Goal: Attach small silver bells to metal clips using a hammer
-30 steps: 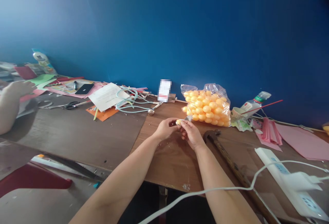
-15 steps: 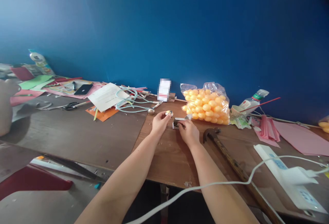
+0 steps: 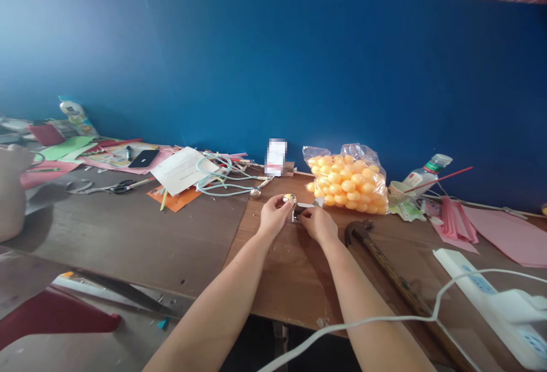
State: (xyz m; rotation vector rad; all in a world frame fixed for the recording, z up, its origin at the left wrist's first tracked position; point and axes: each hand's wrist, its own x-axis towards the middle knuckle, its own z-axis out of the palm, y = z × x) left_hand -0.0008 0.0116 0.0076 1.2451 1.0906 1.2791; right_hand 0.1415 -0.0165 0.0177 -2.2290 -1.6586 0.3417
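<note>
My left hand (image 3: 274,217) pinches a small round shiny ball (image 3: 289,199) between thumb and fingertips, just above the brown tabletop (image 3: 282,264). My right hand (image 3: 317,224) is closed beside it on a small grey metal tool (image 3: 304,207) with a flat blade end pointing right. The two hands nearly touch. A clear plastic bag of orange ping-pong balls (image 3: 347,184) lies right behind them against the blue wall.
A hammer (image 3: 376,252) lies right of my right hand. A white power strip (image 3: 491,298) with a cable crosses the front right. Scissors (image 3: 115,187), a phone (image 3: 144,158), papers and a light-blue cord (image 3: 217,175) lie to the left. Another person's arm (image 3: 11,189) is at far left.
A second ago both hands held a pale ball together. Then they parted slightly, the left keeping the ball, the right closing on the metal tool; the view has tilted up a little.
</note>
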